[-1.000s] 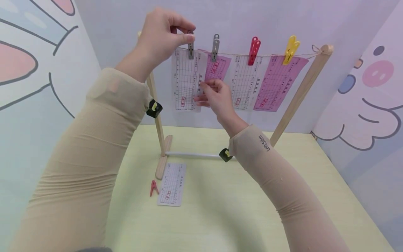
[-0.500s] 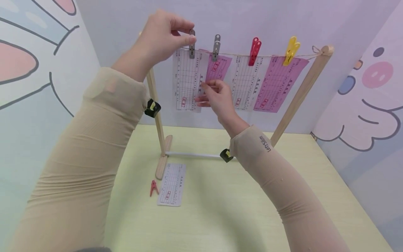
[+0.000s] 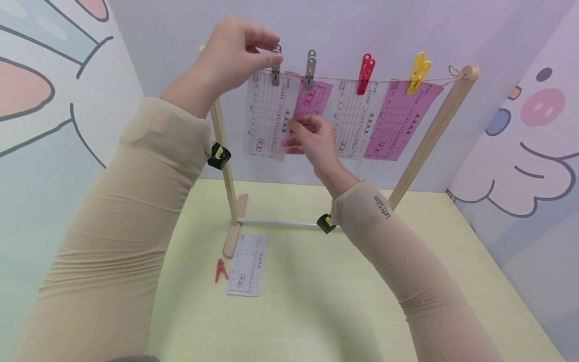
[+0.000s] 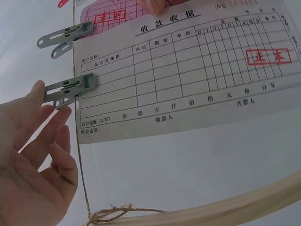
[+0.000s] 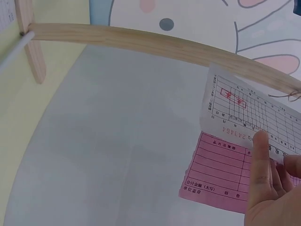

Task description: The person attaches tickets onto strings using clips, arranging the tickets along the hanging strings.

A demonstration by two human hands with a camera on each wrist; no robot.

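My left hand [image 3: 232, 53] pinches the handles of a grey clothespin [image 4: 70, 88] between thumb and fingers. That clothespin's jaws sit over the twine and the top edge of a white receipt slip [image 4: 183, 80], which hangs down. Lower on the slip's right edge, my right hand [image 3: 318, 141] pinches the paper between thumb and fingers. Just behind this edge hangs a pink receipt slip [image 5: 216, 172], partly covered by the white one and held by a second grey clothespin [image 3: 310, 70].
Further right on the twine, a red clothespin [image 3: 365, 75] holds a white slip [image 3: 350, 118] and a yellow clothespin [image 3: 418, 74] holds a pink slip [image 3: 400, 120]. Wooden posts [image 3: 436, 136] carry the twine. Another white slip [image 3: 246, 266] and a red clothespin [image 3: 220, 270] lie on the table.
The lower end of the white slip has swung slightly left. The left thumb sits slightly lower on the grey clothespin; both hands have otherwise hardly moved.
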